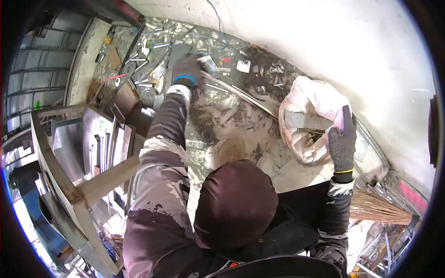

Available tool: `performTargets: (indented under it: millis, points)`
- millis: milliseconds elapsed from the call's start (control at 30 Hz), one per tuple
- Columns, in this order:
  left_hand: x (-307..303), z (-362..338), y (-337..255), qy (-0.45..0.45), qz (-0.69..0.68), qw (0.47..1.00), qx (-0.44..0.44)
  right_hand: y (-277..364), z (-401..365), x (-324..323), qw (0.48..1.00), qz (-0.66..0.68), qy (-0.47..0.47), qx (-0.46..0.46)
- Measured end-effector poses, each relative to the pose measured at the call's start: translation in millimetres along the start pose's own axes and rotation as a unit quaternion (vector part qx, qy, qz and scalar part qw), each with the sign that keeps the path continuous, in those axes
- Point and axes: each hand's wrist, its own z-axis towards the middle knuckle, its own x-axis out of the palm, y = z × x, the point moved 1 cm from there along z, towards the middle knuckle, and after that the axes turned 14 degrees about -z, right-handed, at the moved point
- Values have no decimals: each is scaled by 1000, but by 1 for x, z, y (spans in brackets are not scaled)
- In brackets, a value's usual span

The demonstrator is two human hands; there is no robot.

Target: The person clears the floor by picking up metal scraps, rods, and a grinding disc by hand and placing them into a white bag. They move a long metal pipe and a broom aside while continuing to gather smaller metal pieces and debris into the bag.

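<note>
My left hand [187, 70], in a dark grey glove with a blue cuff band, reaches far forward over the littered floor and is smeared by motion. Thin metal tubes [241, 94] run from beside it toward the sack; whether its fingers grip them cannot be made out. Next to it lies a flat grey piece [179, 53]. On the right, a pinkish-white sack [315, 90] stands with its mouth wide, holding metal offcuts [306, 121]. My right hand [342, 144], in a grey glove with a yellow cuff band, grips the sack's rim, its thumb on the inner side.
Scraps, tube pieces and paper [243, 66] are strewn over the dusty floor. A wooden-framed rack [76, 194] with sheets and strips stands at left. A straw broom [380, 208] lies at lower right near long metal lengths. A white wall [361, 41] borders the right.
</note>
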Motion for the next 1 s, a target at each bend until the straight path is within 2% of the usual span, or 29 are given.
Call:
performTargets:
  millis: [33,67,100,133,200,233,300,333,400,467,533,567,600,667,700,733,767,867,900,933,1000]
  points:
    - [-4,9,28,-8,-12,997,-79,4,0,-1,1000,14,0,16]
    - [3,27,65,16,-44,994,-102,6,0,-3,999,27,0,32]
    - [9,40,87,23,-42,982,-181,6,1,-3,999,23,-4,35]
    - [3,43,86,2,-50,978,-203,5,2,-2,999,34,-4,33]
    - [-1,50,81,-31,-39,976,-213,4,3,1,999,37,-5,34]
    - [-4,52,70,-25,-44,976,-210,5,3,2,999,34,-11,25]
    - [-8,52,53,0,55,968,-245,8,1,6,999,38,-16,18]
    - [-5,56,55,3,51,968,-247,10,1,7,999,33,-14,17]
    - [-10,66,62,71,65,980,-173,14,-1,8,998,46,-12,30]
    - [-16,67,75,91,29,981,-166,11,2,8,999,39,-17,21]
    - [-17,60,101,-81,-106,976,-169,8,4,8,998,40,-10,39]
    - [-21,51,107,-151,-111,969,-162,8,4,8,998,43,-8,38]
    - [-27,36,103,-152,-106,969,-164,8,5,10,997,60,-9,44]
    - [-36,4,93,-213,-294,908,-208,8,7,12,996,81,-12,47]
    - [-19,-15,106,-274,-279,911,-131,8,8,13,996,65,-20,53]
    - [-14,-48,95,-282,-256,914,-143,7,10,15,997,50,-27,56]
    - [-20,-81,69,-231,-340,902,-134,7,10,14,997,53,-24,52]
    - [7,-186,42,-170,-171,957,-162,0,15,13,995,77,-17,66]
    - [29,-218,68,-61,-240,955,-162,-6,17,14,995,79,-15,66]
    - [20,-235,59,-65,-240,954,-166,-12,17,14,995,79,-14,67]
    - [8,-256,38,75,-109,991,-1,-17,17,17,997,58,-26,50]
